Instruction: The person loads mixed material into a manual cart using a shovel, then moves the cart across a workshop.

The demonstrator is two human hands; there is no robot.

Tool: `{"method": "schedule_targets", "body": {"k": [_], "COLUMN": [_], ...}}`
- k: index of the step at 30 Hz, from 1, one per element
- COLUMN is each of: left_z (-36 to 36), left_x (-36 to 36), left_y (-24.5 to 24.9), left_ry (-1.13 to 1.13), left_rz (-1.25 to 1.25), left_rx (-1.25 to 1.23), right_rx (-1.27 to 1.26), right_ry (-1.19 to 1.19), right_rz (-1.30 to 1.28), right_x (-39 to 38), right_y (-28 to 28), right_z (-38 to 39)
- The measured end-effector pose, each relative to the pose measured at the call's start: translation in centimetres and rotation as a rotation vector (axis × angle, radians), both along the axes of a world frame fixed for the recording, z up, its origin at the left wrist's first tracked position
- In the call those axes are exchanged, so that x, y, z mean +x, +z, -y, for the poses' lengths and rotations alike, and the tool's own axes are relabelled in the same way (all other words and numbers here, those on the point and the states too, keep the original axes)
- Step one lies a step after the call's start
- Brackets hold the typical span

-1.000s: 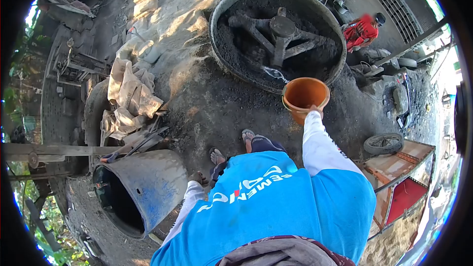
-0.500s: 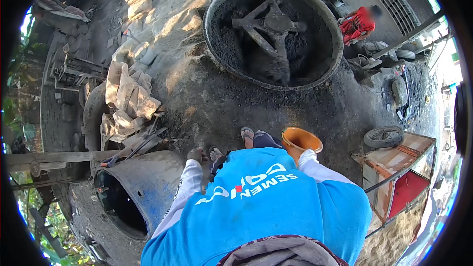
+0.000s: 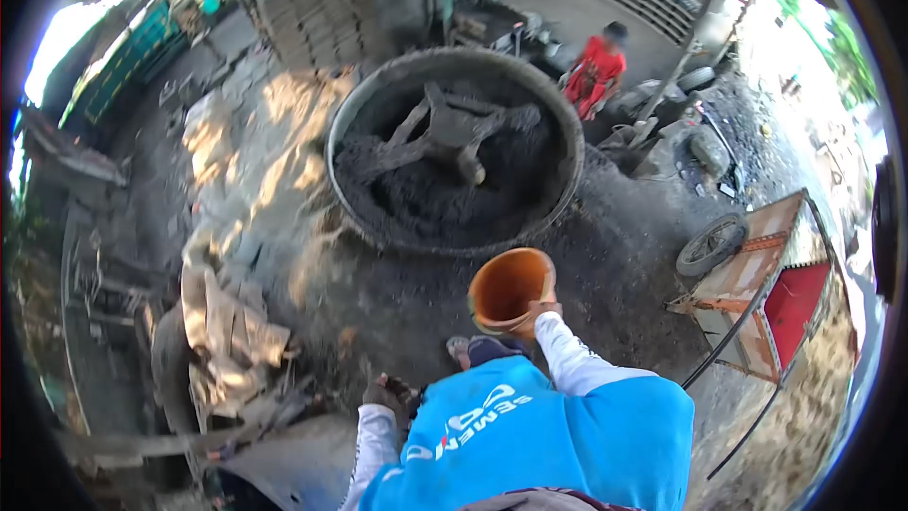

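My right hand (image 3: pixel 541 314) is closed on the rim of an orange bucket (image 3: pixel 514 284), which is tilted with its open mouth facing up and forward. No contents can be made out inside it. Just beyond the bucket stands a large round mixer pan (image 3: pixel 445 248) holding a dark, crumbly mix (image 3: pixel 426 194). A mixing paddle with several arms (image 3: pixel 452 128) sits in the pan's middle. Low on the left, my left hand (image 3: pixel 388 392) hangs by my side near the drum; blur hides how its fingers are set.
A wheelbarrow (image 3: pixel 738 298) with its wheel (image 3: pixel 711 244) stands at the right. Crumpled sacks (image 3: pixel 222 322) lie at the left, above a large drum (image 3: pixel 284 459). A person in red (image 3: pixel 598 71) is behind the mixer, near a slanting post (image 3: pixel 686 61).
My right hand has lifted the orange bucket forward towards the mixer. My view has tilted up, the paddle has turned, and the person in red is more upright.
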State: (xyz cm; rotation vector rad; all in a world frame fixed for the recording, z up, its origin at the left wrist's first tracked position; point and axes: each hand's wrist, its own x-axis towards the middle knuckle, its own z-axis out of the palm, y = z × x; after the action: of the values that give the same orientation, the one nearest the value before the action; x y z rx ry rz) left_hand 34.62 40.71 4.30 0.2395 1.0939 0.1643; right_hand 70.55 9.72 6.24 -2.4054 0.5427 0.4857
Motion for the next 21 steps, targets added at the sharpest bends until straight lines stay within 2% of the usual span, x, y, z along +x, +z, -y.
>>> {"method": "schedule_targets", "body": {"k": [2, 4, 5, 6, 7, 8, 9, 10, 11, 12, 13, 15, 16, 19, 20, 21], "left_z": [-0.2, -0.3, -0.1, 0.3, 0.6, 0.8, 0.8, 0.5, 0.1, -0.2, -0.4, -0.5, -1.2, -1.4, -1.3, -1.1], "left_x": [2.5, 5.6, 7.0, 8.0, 9.0, 9.9, 10.2, 10.2, 10.3, 10.1, 9.8, 8.7, 7.2, 3.9, 3.0, 1.8], "left_y": [1.5, 4.5, 5.8, 6.9, 8.3, 9.8, 10.6, 9.7, 8.6, 7.5, 7.8, 9.3, 9.5, 10.3, 10.2, 10.2], "left_ry": [-0.067, -0.156, -0.2, -0.227, -0.231, -0.231, -0.227, -0.158, -0.087, -0.015, 0.029, 0.116, 0.127, 0.17, 0.219, 0.227], "left_rz": [-0.008, 0.05, 0.076, 0.048, 0.038, 0.026, 0.011, 0.111, 0.21, 0.306, 0.242, 0.086, 0.012, -0.079, -0.08, -0.116], "left_rx": [0.036, -0.083, -0.143, -0.052, -0.022, 0.007, 0.038, 0.073, 0.106, 0.14, 0.225, 0.391, 0.361, 0.431, 0.437, 0.421], "right_rx": [-0.046, -0.042, -0.012, 0.112, 0.159, 0.286, 0.276, 0.328, 0.339, 0.398, 0.457, 0.392, 0.364, 0.5, 0.489, 0.373], "right_ry": [0.25, 0.516, 0.601, 0.556, 0.692, 0.542, 0.614, 0.633, 0.719, 0.679, 0.638, 0.883, 1.007, 1.032, 1.106, 1.351], "right_rz": [-0.13, -0.148, -0.135, -0.132, -0.182, -0.278, -0.278, -0.278, -0.18, -0.205, -0.237, -0.216, -0.215, -0.496, -0.466, -0.334], "right_x": [1.1, 1.7, 1.4, 1.2, 1.3, 0.5, -0.1, -1.1, -1.7, -2.6, -3.6, -4.7, -5.2, -6.3, -6.6, -6.7], "right_y": [0.4, -0.4, 2.3, 1.1, 3.2, 5.2, 7.4, 9.9, 8.9, 8.1, 7.8, 10.7, 11.8, 13.5, 14.4, 10.8], "right_z": [-3.1, -6.3, -8.0, -9.4, -11.0, -12.7, -14.1, -15.1, -16.4, -17.8, -18.8, -19.6, -20.1, -20.4, -20.3, -21.4]}}
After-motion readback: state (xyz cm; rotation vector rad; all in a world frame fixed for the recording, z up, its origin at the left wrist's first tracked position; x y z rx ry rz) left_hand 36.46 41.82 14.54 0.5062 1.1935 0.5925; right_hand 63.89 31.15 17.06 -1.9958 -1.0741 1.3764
